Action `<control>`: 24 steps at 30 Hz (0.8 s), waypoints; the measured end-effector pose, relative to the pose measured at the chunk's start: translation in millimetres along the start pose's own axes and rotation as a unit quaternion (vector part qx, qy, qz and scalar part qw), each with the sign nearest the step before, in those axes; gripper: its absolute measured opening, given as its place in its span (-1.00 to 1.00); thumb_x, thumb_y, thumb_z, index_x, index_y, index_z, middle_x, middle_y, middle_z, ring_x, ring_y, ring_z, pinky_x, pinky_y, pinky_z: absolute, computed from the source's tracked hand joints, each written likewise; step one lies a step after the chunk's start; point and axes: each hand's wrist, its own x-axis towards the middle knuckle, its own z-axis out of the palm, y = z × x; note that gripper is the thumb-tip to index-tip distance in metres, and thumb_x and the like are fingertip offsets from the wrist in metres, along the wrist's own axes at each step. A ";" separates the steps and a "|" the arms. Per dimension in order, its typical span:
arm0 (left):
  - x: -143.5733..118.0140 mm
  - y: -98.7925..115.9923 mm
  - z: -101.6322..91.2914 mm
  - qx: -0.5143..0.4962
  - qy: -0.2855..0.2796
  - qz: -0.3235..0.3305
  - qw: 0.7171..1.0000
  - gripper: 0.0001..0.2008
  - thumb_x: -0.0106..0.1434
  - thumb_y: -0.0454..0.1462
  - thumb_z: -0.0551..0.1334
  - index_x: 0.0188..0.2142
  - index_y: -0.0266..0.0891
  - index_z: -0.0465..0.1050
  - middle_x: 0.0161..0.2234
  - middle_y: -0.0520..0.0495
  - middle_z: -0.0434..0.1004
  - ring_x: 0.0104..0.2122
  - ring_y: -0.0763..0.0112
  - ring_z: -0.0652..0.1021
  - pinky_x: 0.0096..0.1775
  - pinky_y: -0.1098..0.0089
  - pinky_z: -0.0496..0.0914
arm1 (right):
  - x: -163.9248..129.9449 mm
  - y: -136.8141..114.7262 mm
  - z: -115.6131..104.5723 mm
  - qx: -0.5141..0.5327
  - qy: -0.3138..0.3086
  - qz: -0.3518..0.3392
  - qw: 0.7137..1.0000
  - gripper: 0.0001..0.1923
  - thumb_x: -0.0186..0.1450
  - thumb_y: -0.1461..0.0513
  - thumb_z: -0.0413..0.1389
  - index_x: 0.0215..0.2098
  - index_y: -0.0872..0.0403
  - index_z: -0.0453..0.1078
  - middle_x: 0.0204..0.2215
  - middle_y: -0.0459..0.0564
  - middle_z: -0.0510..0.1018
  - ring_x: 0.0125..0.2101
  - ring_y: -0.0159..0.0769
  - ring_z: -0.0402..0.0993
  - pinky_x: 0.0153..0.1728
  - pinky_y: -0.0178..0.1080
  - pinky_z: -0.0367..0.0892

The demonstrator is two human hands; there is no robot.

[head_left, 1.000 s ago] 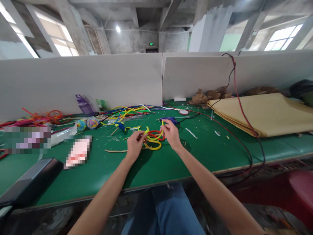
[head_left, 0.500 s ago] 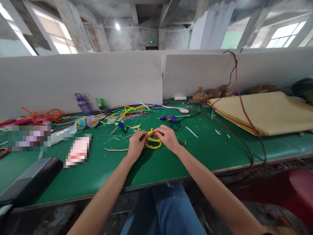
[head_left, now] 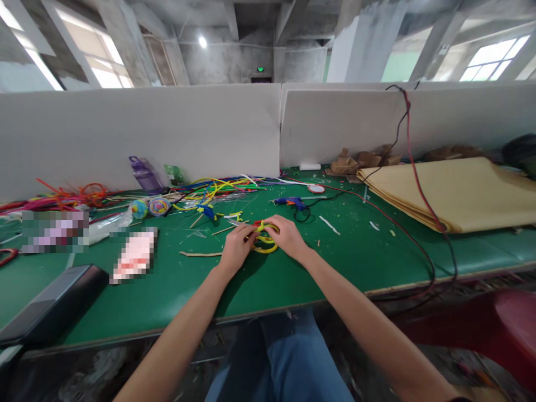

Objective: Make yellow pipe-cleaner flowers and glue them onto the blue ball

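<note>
Over the middle of the green table (head_left: 335,262), both hands close on a looped yellow piece (head_left: 265,249) that looks like pipe cleaner, with a bit of red at its top. My left hand (head_left: 238,245) pinches its left side. My right hand (head_left: 287,234) grips the upper right, thumb and fingers pressed together. The fingers hide part of the loops. To the left of my left hand lies a thin wooden stick (head_left: 201,254). Just beyond the hands sit a small blue and yellow twisted piece (head_left: 206,211) and a blue glue gun (head_left: 288,201).
Colourful pipe cleaners (head_left: 213,192) heap along the back, near a purple bottle (head_left: 145,176) and two round swirled pieces (head_left: 159,206). A dark box-shaped object (head_left: 54,301) occupies the front left. Brown paper sheets (head_left: 452,195) lie at right, crossed by a red cable (head_left: 419,190).
The fingers have shifted slightly around the top of the yellow loops, and the red bit now shows above them. The view has moved very little.
</note>
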 end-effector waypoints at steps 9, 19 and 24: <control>3.3 6.1 -4.0 -0.025 0.035 -0.080 0.996 -0.79 0.20 -0.22 0.21 -0.18 -0.23 0.45 -0.35 -0.06 0.54 -0.41 0.40 0.54 -0.30 0.39 0.45 | 5.9 -1.9 -7.8 0.213 -0.029 0.169 0.962 -0.83 0.15 0.15 0.11 -0.40 0.12 0.34 -0.54 -0.07 0.48 -0.52 -0.38 0.38 -0.46 -0.33 0.27; 1.3 5.7 -4.7 -0.021 0.023 -0.043 0.999 -0.90 0.20 -0.26 0.21 -0.32 -0.21 0.49 -0.40 -0.02 0.56 -0.42 0.41 0.52 -0.30 0.42 0.41 | 6.2 -2.8 -11.4 0.155 -0.016 0.123 0.980 -0.86 0.18 0.20 0.09 -0.44 0.11 0.40 -0.55 -0.10 0.45 -0.53 -0.40 0.34 -0.49 -0.37 0.18; 0.6 2.3 -2.3 -0.048 0.014 -0.037 0.998 -0.90 0.20 -0.26 0.20 -0.33 -0.21 0.49 -0.42 -0.02 0.55 -0.44 0.41 0.53 -0.34 0.43 0.41 | 6.2 -1.2 -13.2 0.071 -0.001 0.055 0.996 -0.87 0.21 0.23 0.08 -0.45 0.09 0.42 -0.49 -0.07 0.43 -0.48 -0.39 0.32 -0.43 -0.35 0.16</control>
